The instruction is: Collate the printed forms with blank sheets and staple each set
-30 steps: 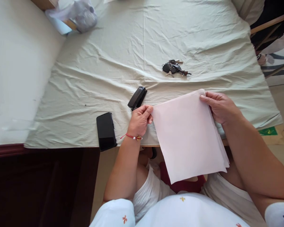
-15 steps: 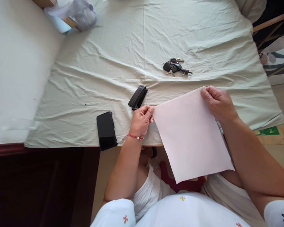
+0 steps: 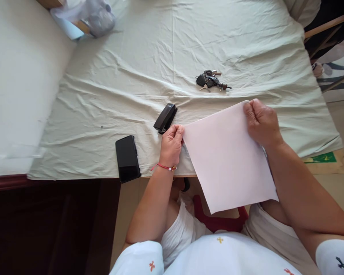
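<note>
A blank white sheet of paper point(image 3: 229, 160) hangs between my two hands, partly over the table's front edge and above my lap. My left hand point(image 3: 172, 142) pinches its upper left corner between thumb and fingers. At the upper right corner, my right hand point(image 3: 262, 121) is closed on the paper, thumb on top. Whether it is one sheet or more, I cannot tell. Just beyond my left hand lies a black stapler point(image 3: 165, 117), set at a slant. A black smartphone point(image 3: 127, 158) lies screen up, left of my left wrist, at the table's edge.
A bunch of keys point(image 3: 212, 80) lies farther back on the wrinkled pale green tablecloth point(image 3: 126, 80). At the back left, a plastic bag point(image 3: 99, 19) stands by the white wall point(image 3: 23, 76). Below the table edge shows a red stool point(image 3: 220, 222).
Both hands have risen slightly with the paper, and its lower edge has come up a little. The stapler, phone and keys keep their places on the cloth.
</note>
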Demonstrator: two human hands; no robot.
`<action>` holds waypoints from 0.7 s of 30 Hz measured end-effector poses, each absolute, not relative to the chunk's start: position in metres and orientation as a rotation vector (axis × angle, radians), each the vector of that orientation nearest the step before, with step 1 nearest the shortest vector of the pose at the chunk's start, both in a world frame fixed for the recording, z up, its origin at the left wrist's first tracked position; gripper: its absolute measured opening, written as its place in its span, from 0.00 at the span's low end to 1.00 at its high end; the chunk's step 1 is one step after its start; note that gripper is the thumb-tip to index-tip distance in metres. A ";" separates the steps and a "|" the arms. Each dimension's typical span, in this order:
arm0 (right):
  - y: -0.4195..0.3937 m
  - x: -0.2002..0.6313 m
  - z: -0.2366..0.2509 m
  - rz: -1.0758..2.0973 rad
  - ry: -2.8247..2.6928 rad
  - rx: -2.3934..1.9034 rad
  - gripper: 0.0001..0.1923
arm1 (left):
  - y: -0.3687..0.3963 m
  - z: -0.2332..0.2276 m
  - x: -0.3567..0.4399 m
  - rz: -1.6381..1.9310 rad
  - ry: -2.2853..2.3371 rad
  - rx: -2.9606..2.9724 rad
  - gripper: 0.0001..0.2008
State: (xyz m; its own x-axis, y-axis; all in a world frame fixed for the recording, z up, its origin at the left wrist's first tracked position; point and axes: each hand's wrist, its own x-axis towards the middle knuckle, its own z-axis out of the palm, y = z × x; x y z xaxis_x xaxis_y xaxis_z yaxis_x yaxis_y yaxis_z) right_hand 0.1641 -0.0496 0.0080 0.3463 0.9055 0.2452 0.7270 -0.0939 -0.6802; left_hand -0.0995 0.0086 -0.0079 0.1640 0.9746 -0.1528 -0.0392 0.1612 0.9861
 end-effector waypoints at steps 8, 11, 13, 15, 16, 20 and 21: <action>-0.049 0.167 0.001 0.456 -1.472 -1.854 0.19 | 0.002 -0.011 -0.095 0.964 1.127 1.308 0.12; -0.047 0.170 -0.001 0.331 -1.567 -1.842 0.13 | 0.000 -0.014 -0.095 0.982 1.179 1.495 0.09; -0.045 0.167 0.002 0.178 -1.704 -1.767 0.19 | -0.002 -0.013 -0.094 1.001 1.195 1.607 0.09; -0.044 0.163 0.005 0.066 -1.847 -1.697 0.21 | -0.005 -0.010 -0.093 1.018 1.192 1.683 0.10; -0.043 0.160 0.006 0.041 -1.904 -1.676 0.21 | -0.007 -0.008 -0.092 1.026 1.185 1.715 0.10; -0.042 0.152 0.005 0.124 -2.057 -1.677 0.18 | -0.012 -0.003 -0.089 1.068 1.166 1.835 0.12; -0.041 0.151 0.003 0.156 -2.061 -1.683 0.18 | -0.012 -0.002 -0.089 1.086 1.170 1.856 0.12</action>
